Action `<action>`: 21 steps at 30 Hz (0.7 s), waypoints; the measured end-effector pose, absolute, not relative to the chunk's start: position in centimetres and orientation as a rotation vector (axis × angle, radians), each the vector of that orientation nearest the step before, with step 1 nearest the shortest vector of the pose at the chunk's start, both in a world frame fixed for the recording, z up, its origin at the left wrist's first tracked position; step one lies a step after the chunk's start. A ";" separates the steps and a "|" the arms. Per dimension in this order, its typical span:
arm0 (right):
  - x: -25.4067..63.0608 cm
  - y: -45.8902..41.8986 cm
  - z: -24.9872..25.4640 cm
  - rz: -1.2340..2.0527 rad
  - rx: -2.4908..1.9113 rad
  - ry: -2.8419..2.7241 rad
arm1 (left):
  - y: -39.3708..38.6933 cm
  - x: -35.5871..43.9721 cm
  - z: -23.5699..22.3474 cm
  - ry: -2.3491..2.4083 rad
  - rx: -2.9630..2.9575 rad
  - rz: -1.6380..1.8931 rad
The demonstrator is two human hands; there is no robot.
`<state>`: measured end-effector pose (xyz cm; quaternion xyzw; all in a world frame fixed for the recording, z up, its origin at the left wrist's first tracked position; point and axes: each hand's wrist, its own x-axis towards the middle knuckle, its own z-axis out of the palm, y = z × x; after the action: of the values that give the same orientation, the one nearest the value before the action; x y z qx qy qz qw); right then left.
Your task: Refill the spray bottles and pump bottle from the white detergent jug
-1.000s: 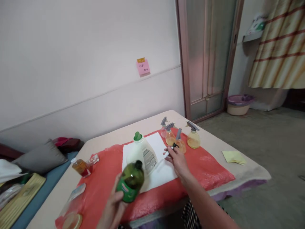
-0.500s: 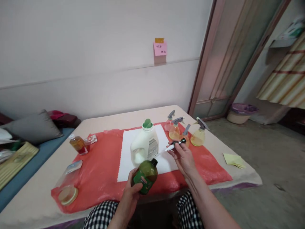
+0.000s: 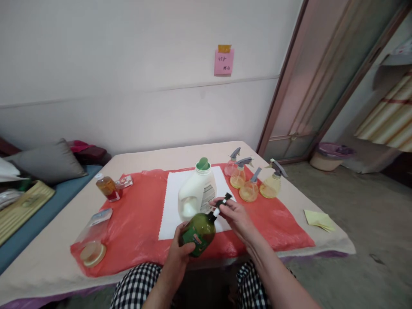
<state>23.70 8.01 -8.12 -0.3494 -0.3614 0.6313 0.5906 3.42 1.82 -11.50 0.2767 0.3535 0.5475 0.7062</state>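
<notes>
"Where is the green bottle [image 3: 198, 234]?"

"Held up in front of a white jug [image 3: 195, 195], its neck tipped to the right. The left hand [image 3: 180, 251] wraps its side, thumb across the label."

"And the right hand [image 3: 236, 216]?"

"Fingers and thumb close in a pinch on a black-headed pump [image 3: 221, 204], its white collar just at the bottle's neck."

"What surrounds them?"

"The jug, a green cup in its mouth, stands on a white mat [image 3: 169, 210] over red plastic [image 3: 135, 223] on a pale tabletop [image 3: 151, 161]. Four spray bottles [image 3: 249, 191] cluster to its right; an amber bottle [image 3: 109, 189] stands at left. Yellow notes [image 3: 319, 219] lie near the tabletop's right edge."
</notes>
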 end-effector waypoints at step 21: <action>18.0 7.5 -10.8 1.448 -0.835 -0.620 | 0.7 5.3 -13.8 1.326 1.358 1.589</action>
<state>17.96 7.55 -10.84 -0.3646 -0.2706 0.6318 0.6283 5.28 0.74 -13.78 0.5186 0.5062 0.6066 0.3270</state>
